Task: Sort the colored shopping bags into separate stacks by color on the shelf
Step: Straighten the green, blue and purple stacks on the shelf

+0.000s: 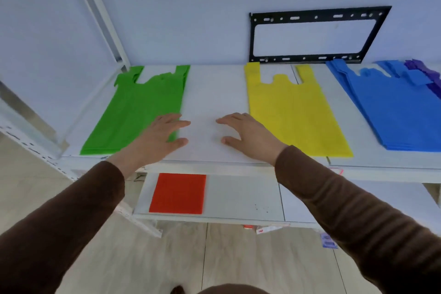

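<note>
A green bag stack (138,112) lies flat at the left of the white shelf (214,93). A yellow bag (293,114) lies right of centre. Further right sits a blue stack (396,114), with purple bags (427,74) partly under it at the frame edge. A white bag (210,131) seems to lie between green and yellow, hard to tell from the shelf. My left hand (162,136) rests flat, fingers spread, at the green stack's lower right corner. My right hand (248,133) lies flat beside the yellow bag. Neither hand holds anything.
A red bag (179,193) lies on the lower shelf (243,198) below my hands. A black metal bracket (317,16) hangs on the wall behind the yellow and blue bags. A white upright post (95,7) stands at the shelf's left. Wood floor below.
</note>
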The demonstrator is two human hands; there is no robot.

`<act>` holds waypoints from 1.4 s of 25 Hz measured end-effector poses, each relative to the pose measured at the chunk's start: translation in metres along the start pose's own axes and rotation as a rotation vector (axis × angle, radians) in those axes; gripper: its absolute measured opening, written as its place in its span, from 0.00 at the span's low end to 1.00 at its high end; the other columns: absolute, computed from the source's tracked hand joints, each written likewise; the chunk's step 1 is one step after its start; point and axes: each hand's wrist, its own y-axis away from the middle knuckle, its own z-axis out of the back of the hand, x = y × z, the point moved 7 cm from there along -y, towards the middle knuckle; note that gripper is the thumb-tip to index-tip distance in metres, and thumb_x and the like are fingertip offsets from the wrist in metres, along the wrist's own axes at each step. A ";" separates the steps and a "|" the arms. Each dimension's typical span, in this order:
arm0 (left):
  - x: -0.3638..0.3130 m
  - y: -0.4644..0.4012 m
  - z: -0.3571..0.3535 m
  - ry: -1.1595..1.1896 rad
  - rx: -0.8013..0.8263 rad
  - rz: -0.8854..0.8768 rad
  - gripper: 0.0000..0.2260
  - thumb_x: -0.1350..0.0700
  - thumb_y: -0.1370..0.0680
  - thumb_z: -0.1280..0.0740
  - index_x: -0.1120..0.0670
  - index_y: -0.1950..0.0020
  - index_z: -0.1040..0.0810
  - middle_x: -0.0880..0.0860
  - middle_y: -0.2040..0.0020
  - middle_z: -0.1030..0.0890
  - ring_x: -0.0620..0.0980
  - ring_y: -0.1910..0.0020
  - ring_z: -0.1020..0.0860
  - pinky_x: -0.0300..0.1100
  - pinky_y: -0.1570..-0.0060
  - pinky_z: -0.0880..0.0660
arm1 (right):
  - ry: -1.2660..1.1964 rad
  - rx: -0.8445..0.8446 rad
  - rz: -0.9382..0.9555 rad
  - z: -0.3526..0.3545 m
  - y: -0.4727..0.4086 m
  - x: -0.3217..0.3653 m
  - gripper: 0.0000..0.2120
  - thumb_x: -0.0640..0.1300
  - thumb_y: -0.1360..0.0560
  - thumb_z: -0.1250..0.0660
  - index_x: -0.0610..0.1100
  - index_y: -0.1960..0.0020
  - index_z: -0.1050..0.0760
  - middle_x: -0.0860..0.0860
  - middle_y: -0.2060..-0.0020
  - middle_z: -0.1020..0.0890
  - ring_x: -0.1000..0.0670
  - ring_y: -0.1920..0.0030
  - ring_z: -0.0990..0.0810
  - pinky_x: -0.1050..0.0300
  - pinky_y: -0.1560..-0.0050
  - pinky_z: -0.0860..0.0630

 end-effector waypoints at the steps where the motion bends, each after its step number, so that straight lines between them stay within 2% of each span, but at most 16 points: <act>1: 0.031 0.010 0.010 -0.035 -0.002 0.053 0.25 0.42 0.21 0.38 0.42 0.24 0.37 0.46 0.21 0.43 0.49 0.22 0.47 0.53 0.24 0.48 | -0.019 0.005 -0.003 -0.014 -0.016 0.016 0.25 0.52 0.22 0.35 0.49 0.27 0.33 0.49 0.32 0.28 0.45 0.35 0.29 0.49 0.34 0.31; 6: 0.167 0.034 0.045 -0.079 -0.046 0.272 0.28 0.44 0.20 0.37 0.48 0.22 0.40 0.56 0.22 0.40 0.57 0.23 0.42 0.55 0.25 0.43 | -0.034 0.104 -0.155 -0.087 -0.078 0.079 0.33 0.55 0.22 0.36 0.49 0.22 0.43 0.45 0.22 0.42 0.41 0.25 0.40 0.47 0.26 0.39; 10: 0.211 0.034 0.046 -0.093 0.009 0.323 0.32 0.40 0.22 0.37 0.51 0.22 0.41 0.58 0.23 0.39 0.61 0.26 0.38 0.55 0.28 0.38 | 0.031 0.094 -0.280 -0.120 -0.094 0.103 0.34 0.59 0.23 0.38 0.46 0.22 0.43 0.42 0.23 0.43 0.41 0.24 0.43 0.48 0.26 0.40; 16: 0.224 0.036 0.044 -0.162 0.022 0.222 0.33 0.36 0.23 0.38 0.50 0.23 0.38 0.57 0.24 0.36 0.60 0.26 0.39 0.55 0.28 0.38 | 0.131 0.056 -0.291 -0.133 -0.091 0.118 0.36 0.65 0.25 0.38 0.46 0.24 0.38 0.45 0.25 0.36 0.43 0.27 0.40 0.45 0.28 0.36; 19: 0.211 0.037 0.045 -0.146 0.056 0.005 0.33 0.35 0.24 0.38 0.45 0.22 0.40 0.52 0.20 0.44 0.55 0.22 0.47 0.53 0.24 0.46 | 0.182 0.080 -0.245 -0.127 -0.096 0.116 0.41 0.70 0.30 0.36 0.48 0.25 0.36 0.46 0.25 0.37 0.44 0.26 0.43 0.45 0.27 0.38; 22: 0.193 0.040 0.035 -0.189 0.212 -0.180 0.34 0.34 0.24 0.39 0.40 0.21 0.46 0.45 0.20 0.49 0.48 0.21 0.49 0.48 0.23 0.50 | 0.218 0.092 -0.110 -0.128 -0.102 0.117 0.36 0.68 0.28 0.37 0.52 0.24 0.37 0.49 0.23 0.39 0.46 0.24 0.43 0.46 0.25 0.40; 25: 0.194 0.037 0.032 -0.232 0.292 -0.205 0.34 0.32 0.25 0.41 0.39 0.22 0.47 0.43 0.20 0.48 0.46 0.22 0.47 0.47 0.23 0.50 | 0.206 0.125 -0.072 -0.133 -0.103 0.116 0.29 0.64 0.23 0.41 0.55 0.25 0.37 0.51 0.24 0.36 0.48 0.25 0.40 0.49 0.27 0.37; 30: 0.194 0.036 0.033 -0.296 0.315 -0.240 0.30 0.35 0.23 0.41 0.38 0.23 0.45 0.42 0.21 0.47 0.47 0.22 0.45 0.48 0.24 0.46 | 0.292 0.049 -0.010 -0.132 -0.099 0.120 0.26 0.61 0.23 0.39 0.53 0.28 0.31 0.49 0.28 0.29 0.46 0.29 0.32 0.50 0.32 0.30; 35: 0.197 0.039 0.034 -0.298 0.312 -0.271 0.28 0.33 0.23 0.44 0.34 0.24 0.46 0.40 0.21 0.46 0.47 0.22 0.44 0.49 0.24 0.43 | 0.299 0.052 0.030 -0.131 -0.095 0.124 0.32 0.70 0.26 0.45 0.53 0.28 0.30 0.48 0.28 0.29 0.46 0.31 0.32 0.50 0.33 0.29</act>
